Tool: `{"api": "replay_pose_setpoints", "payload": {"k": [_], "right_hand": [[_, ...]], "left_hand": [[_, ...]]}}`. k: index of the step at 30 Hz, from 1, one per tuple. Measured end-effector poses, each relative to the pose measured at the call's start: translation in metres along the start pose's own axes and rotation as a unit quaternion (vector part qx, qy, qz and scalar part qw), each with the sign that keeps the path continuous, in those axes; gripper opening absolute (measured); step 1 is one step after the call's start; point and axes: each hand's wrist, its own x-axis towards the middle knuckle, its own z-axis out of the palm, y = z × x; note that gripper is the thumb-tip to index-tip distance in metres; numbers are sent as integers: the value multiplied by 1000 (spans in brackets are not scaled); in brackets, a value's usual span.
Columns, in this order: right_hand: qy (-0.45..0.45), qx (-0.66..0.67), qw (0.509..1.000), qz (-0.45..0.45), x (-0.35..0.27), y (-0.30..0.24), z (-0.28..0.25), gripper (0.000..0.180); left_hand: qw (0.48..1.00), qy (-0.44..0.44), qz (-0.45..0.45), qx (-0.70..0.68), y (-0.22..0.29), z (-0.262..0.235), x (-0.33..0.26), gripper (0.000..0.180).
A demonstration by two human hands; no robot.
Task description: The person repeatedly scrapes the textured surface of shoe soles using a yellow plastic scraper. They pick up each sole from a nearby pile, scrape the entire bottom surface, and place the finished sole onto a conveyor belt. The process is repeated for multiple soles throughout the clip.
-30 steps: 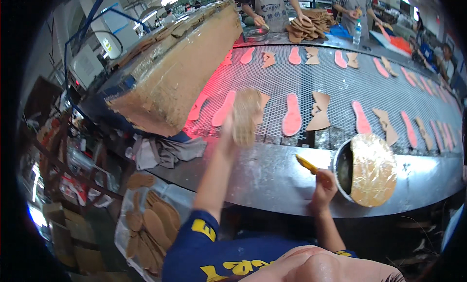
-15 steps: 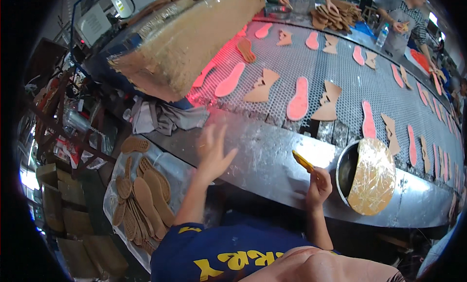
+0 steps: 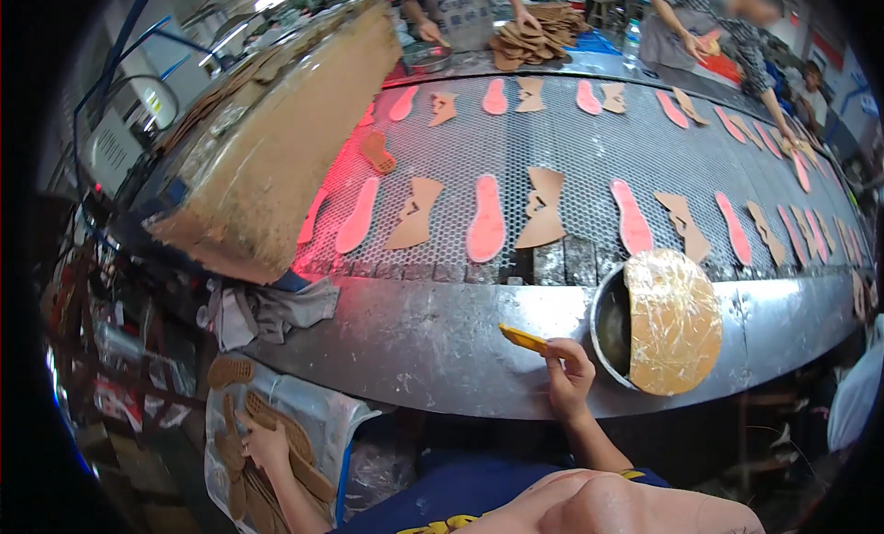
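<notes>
My left hand (image 3: 265, 444) reaches onto a pile of brown shoe soles (image 3: 304, 456) at lower left, fingers apart and touching them; some fingertips are hard to make out among the soles. A flat yellow tool (image 3: 523, 339) is pinched between the thumb and fingers of my right hand (image 3: 570, 373), above the metal ledge; its exact kind does not show. Right of that hand stands a round metal pot (image 3: 605, 336), partly covered by a tan, plastic-wrapped lid (image 3: 677, 322).
Pink insoles (image 3: 486, 219) and brown cut-out pieces (image 3: 542, 210) lie on a mesh conveyor (image 3: 580, 152) beyond the metal ledge (image 3: 414, 350). A large tan cover (image 3: 276, 156) slants over its left end. A grey cloth (image 3: 276, 313) lies nearby. Co-workers stand across, beside stacked brown pieces (image 3: 539, 37).
My left hand has dropped from above the ledge down to the soles. My right hand still holds the yellow tool. The whole view has shifted, with the pot now further left in it.
</notes>
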Motion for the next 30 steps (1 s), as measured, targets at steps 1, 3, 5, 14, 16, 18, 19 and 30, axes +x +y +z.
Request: {"api": "replay_pose_setpoints", "payload": {"k": [1, 3, 5, 14, 16, 18, 19, 30], "right_hand": [[8, -4, 1000, 18, -1, -1, -1, 15], [12, -12, 999, 27, 1, -5, 3, 16], [10, -31, 999, 27, 1, -7, 5, 17], [-9, -57, 998, -6, 5, -14, -4, 20], [-17, -49, 999, 2, 6, -17, -2, 21], [-31, -45, 999, 1, 5, -17, 1, 21], [-49, -41, 998, -2, 5, -16, 3, 22], [12, -25, 999, 44, -2, -8, 5, 14]], "left_hand": [[999, 20, 32, -9, -1, -2, 5, 93], [993, 48, 101, -24, -24, 13, 27, 83], [997, 32, 52, -54, -3, -15, -9, 67], [979, 155, 130, 8, -20, 23, 12, 59], [967, 196, 159, 2, -26, 28, 16, 58], [947, 244, 209, -17, -30, 26, 15, 57], [934, 259, 244, -44, -17, 14, -2, 57], [705, 131, 651, -249, 116, -13, -52, 55]]}}
